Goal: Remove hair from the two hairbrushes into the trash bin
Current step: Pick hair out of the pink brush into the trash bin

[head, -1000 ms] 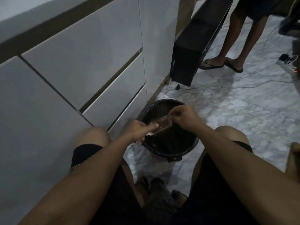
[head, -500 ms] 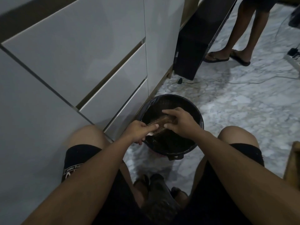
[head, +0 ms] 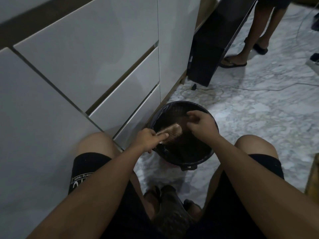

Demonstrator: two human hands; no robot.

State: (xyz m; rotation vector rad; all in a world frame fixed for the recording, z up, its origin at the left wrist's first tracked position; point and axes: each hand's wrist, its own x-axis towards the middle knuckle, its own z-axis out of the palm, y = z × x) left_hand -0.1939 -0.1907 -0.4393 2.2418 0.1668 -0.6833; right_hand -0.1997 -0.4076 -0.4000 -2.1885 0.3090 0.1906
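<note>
Left hand (head: pixel 148 137) grips one hairbrush (head: pixel 170 132) over the trash bin (head: pixel 198 163). Right hand (head: pixel 201 125) hovers beside it, fingers pinched, apparently on hair, too dark to confirm. Second brush unseen; likely mid-task.

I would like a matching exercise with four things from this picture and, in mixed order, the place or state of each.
Things:
1. hairbrush
2. trash bin
3. right hand
4. left hand

States:
a. above the bin, off the brush
b. grips the brush handle
c. held over the bin
d. on the floor by the drawers

Pairs: 1-c, 2-d, 3-a, 4-b
</note>
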